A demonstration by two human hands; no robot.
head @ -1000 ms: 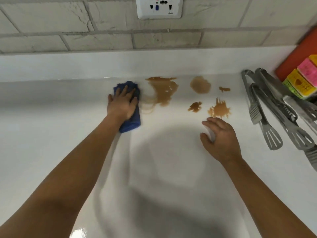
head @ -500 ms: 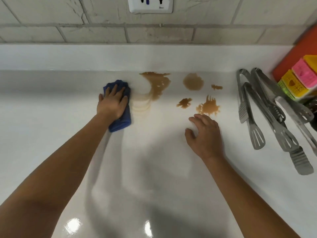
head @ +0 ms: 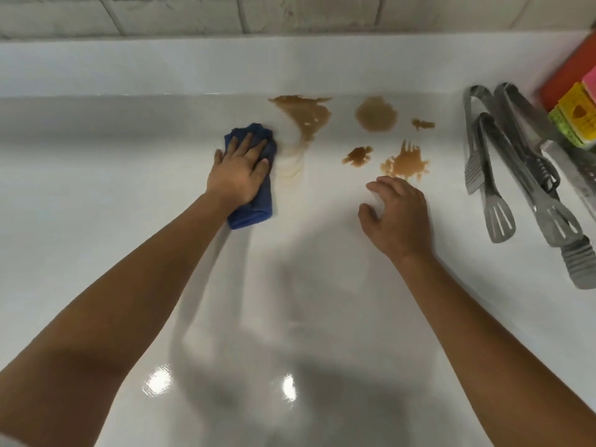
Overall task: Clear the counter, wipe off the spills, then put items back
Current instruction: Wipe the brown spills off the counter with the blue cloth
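My left hand (head: 238,172) presses flat on a folded blue cloth (head: 254,208) on the white counter (head: 96,204). Just right of the cloth lies a pale smeared streak, and above it the largest brown spill (head: 306,114). Further right are a round brown patch (head: 375,113), a tiny spot (head: 422,124) and two splatters (head: 358,154) (head: 406,161). My right hand (head: 400,217) rests on the counter with fingers spread, holding nothing, just below the right splatter.
Several metal tongs (head: 516,169) lie at the right side of the counter. Behind them a red board (head: 567,69) and coloured sponges (head: 577,114) lean at the right edge. A tiled wall (head: 290,14) rises behind the counter's white backsplash.
The left part of the big spill has been wiped into a pale smear by the cloth. The view has tilted down, so the wall socket has left the frame. My right hand has barely moved.
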